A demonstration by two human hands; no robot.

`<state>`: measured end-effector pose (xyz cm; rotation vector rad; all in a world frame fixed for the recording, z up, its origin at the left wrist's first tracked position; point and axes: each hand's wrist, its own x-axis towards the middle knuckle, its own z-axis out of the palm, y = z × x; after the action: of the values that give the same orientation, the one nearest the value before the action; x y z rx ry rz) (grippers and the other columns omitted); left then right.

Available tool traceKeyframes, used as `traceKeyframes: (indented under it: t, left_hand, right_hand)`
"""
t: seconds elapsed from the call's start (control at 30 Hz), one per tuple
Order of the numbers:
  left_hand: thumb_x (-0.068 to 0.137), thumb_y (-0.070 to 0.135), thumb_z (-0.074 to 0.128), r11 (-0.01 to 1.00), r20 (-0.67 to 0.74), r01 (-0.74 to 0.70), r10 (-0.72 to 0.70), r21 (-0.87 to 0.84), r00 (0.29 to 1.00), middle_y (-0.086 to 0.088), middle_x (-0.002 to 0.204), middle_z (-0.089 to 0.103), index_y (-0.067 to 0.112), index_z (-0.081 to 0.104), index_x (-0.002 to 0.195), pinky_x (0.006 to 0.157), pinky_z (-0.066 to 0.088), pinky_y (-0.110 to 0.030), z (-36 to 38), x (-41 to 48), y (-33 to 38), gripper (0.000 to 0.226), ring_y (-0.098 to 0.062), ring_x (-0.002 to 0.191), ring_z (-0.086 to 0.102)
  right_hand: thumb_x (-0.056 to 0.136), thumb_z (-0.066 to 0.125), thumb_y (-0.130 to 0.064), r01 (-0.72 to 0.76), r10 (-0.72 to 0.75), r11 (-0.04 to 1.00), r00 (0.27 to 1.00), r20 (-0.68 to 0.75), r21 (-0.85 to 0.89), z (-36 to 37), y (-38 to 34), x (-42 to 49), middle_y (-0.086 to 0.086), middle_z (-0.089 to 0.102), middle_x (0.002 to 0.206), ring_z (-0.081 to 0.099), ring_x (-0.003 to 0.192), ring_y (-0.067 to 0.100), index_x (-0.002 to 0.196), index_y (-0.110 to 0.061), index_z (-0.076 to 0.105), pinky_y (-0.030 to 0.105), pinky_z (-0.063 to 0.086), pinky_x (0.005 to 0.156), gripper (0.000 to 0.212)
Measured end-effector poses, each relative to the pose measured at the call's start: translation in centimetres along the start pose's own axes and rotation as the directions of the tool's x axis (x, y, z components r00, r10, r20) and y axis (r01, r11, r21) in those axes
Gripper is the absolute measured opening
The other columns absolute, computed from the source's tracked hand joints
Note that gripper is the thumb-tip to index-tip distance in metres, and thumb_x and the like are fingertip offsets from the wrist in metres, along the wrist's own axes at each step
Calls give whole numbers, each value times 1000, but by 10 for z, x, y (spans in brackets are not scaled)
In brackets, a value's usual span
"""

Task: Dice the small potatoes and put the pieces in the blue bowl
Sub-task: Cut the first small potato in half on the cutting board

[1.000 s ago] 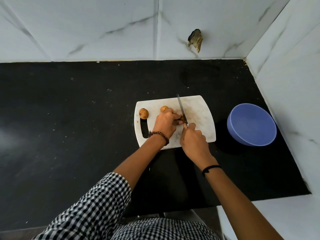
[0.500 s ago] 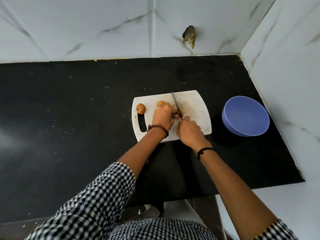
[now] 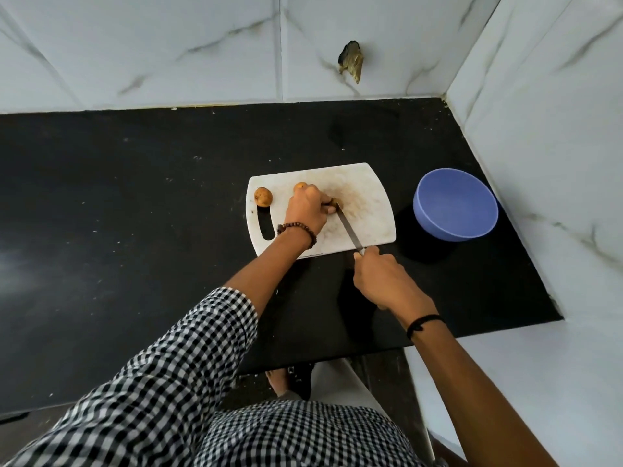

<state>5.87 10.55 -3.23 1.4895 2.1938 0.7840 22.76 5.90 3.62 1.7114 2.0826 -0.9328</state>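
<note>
A white cutting board [image 3: 367, 197] lies on the black counter. My left hand [image 3: 308, 210] presses a small potato [image 3: 337, 204] down on the board, mostly hiding it. My right hand [image 3: 381, 281] grips a knife [image 3: 349, 230] by the handle at the board's near edge; the blade tip rests against the held potato. Two whole small potatoes sit on the board: one [image 3: 263, 196] at its left end, another [image 3: 300, 186] just behind my left knuckles. The blue bowl [image 3: 455, 203] stands to the right of the board and looks empty.
The black counter [image 3: 135, 214] stretches far to the left. White marble walls close the back and the right side; a broken patch [image 3: 351, 60] shows in the back wall. The counter's front edge runs just below my forearms.
My right hand has drawn back toward me to the board's near edge, pulling the knife so only its tip is at the potato. The left hand stays on the potato.
</note>
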Motion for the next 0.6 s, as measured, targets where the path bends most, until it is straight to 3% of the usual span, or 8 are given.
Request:
traceKeyframes:
  t: [0.07, 0.2, 0.3, 0.47, 0.6]
  left_hand:
    - [84, 13, 69, 1000, 3, 12, -12, -23, 1000, -8, 105, 63, 13, 73, 100, 88, 54, -34, 1, 0, 0, 16, -20, 90, 64]
    - [85, 14, 69, 1000, 17, 8, -8, -23, 1000, -8, 103, 63, 13, 72, 101, 87, 54, -32, -3, -2, 3, 17, -20, 93, 62]
    - [83, 19, 72, 999, 22, -38, 39, -13, 999, -7, 104, 61, 14, 68, 111, 88, 53, -34, -5, -2, 2, 28, -21, 95, 59]
    - [80, 22, 74, 998, 46, -52, 51, 21, 998, -6, 105, 59, 14, 68, 110, 81, 43, -23, -7, 0, 3, 31, -19, 97, 55]
    - [78, 15, 77, 998, 36, -46, 47, -34, 998, -6, 102, 60, 14, 68, 107, 87, 52, -31, -9, -1, 0, 30, -20, 94, 59]
  right_hand:
    - [109, 27, -38, -10, 10, 1000, 1000, 8, -8, -6, 6, -6, 13, 52, 118, 59, 104, 31, 127, -9, 45, 46, 52, 86, 38]
    - [109, 31, -39, 35, -36, 999, 999, 16, 26, -13, 17, -13, 13, 57, 111, 57, 82, 21, 122, -9, 51, 33, 45, 68, 39]
    - [107, 35, -46, 69, -63, 992, 997, -52, 109, -9, 23, -15, 7, 58, 97, 57, 75, 18, 105, -11, 56, 33, 43, 66, 40]
    - [102, 54, -42, 155, -92, 952, 967, -236, 264, -9, 16, 6, 3, 57, 84, 57, 69, 16, 88, -15, 51, 26, 39, 55, 30]
    - [94, 69, -30, 240, -134, 926, 930, -341, 292, -14, 1, 48, -3, 61, 92, 63, 84, 17, 103, -15, 51, 27, 50, 67, 26]
